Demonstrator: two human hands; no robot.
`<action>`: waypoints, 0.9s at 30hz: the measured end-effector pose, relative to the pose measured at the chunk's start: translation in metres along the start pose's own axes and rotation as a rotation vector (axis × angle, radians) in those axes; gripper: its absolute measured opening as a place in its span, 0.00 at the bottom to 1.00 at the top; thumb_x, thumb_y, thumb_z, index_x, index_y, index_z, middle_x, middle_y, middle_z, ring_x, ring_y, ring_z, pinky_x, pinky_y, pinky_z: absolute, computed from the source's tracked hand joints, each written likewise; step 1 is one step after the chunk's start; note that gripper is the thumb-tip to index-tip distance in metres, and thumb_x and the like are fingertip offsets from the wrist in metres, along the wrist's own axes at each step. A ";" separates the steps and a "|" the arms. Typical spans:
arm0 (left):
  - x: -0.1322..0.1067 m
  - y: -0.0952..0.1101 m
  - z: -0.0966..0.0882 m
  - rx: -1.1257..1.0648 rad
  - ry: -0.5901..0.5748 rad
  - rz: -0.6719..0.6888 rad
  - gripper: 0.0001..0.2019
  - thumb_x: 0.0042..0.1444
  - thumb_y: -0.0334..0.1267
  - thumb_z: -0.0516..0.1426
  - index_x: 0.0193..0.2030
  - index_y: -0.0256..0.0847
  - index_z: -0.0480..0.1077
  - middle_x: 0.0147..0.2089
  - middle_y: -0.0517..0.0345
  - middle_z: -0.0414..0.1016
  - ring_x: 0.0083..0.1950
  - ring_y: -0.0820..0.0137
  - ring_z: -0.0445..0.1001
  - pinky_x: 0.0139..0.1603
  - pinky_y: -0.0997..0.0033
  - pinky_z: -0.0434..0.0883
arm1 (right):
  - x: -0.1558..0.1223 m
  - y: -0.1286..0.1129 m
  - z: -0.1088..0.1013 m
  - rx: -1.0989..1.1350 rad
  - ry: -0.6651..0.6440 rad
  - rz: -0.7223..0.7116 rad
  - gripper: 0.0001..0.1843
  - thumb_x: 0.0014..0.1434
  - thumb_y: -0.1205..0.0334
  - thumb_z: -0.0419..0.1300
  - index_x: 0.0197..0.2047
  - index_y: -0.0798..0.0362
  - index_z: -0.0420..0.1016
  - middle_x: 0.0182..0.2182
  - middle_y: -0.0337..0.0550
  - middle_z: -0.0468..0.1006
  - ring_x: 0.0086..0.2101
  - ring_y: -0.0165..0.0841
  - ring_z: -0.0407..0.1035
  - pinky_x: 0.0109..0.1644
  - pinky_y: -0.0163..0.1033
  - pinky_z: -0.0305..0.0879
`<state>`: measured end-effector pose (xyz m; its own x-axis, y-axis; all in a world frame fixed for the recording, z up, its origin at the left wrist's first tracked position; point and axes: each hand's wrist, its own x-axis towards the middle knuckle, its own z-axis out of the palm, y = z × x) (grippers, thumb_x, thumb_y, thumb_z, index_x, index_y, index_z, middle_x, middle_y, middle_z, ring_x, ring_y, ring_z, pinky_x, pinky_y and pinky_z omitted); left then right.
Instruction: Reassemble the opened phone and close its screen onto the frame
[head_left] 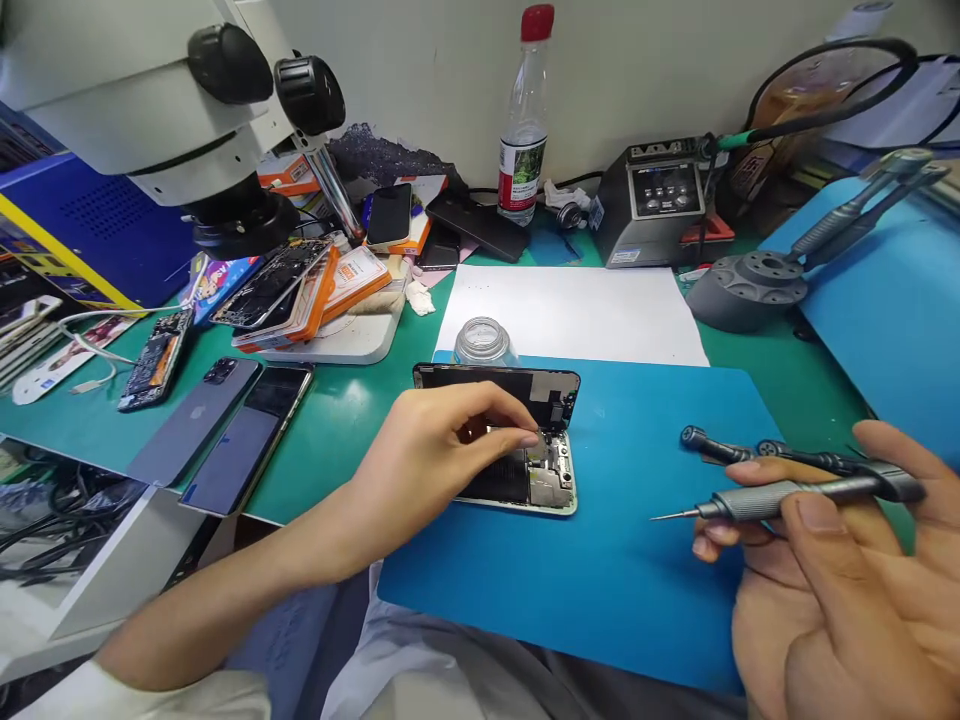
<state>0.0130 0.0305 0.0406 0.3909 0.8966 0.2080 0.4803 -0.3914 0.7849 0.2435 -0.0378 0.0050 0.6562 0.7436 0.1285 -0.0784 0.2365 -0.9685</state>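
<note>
An opened phone (551, 480) lies on the blue work mat (622, 570), its black screen panel (525, 385) folded up at the far side. My left hand (442, 450) rests over the phone body, thumb and fingertips pinched at a small metal part inside it. To the right, my right hand (832, 570) grips a grey precision screwdriver (780, 497), its fine tip pointing left above the mat, apart from the phone. Two more dark screwdrivers (720, 450) lie on the mat just behind that hand.
A small glass jar (482, 340) and a white sheet (577, 310) lie behind the phone. Left are a microscope (195, 110), several phones (225, 425) and broken screens. At the back stand a water bottle (525, 120), a soldering station (660, 200) and a grey holder base (750, 285).
</note>
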 end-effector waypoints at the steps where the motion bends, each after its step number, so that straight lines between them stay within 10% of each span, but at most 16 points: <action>1: 0.001 -0.002 0.003 0.011 0.003 -0.001 0.02 0.69 0.33 0.67 0.44 0.45 0.83 0.42 0.66 0.87 0.39 0.75 0.82 0.40 0.79 0.74 | 0.000 0.001 0.000 0.001 -0.001 -0.001 0.35 0.56 0.61 0.75 0.67 0.41 0.80 0.40 0.47 0.83 0.34 0.40 0.76 0.24 0.41 0.72; 27: -0.005 -0.019 0.025 0.155 0.005 0.108 0.05 0.74 0.32 0.62 0.51 0.41 0.81 0.50 0.61 0.85 0.50 0.74 0.83 0.51 0.77 0.76 | 0.012 0.028 -0.021 -0.061 -0.008 -0.001 0.37 0.58 0.50 0.75 0.70 0.35 0.77 0.39 0.50 0.79 0.32 0.46 0.73 0.18 0.46 0.65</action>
<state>0.0222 0.0284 0.0103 0.4431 0.8486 0.2890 0.5512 -0.5122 0.6586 0.2649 -0.0349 -0.0249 0.6503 0.7484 0.1307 -0.0320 0.1989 -0.9795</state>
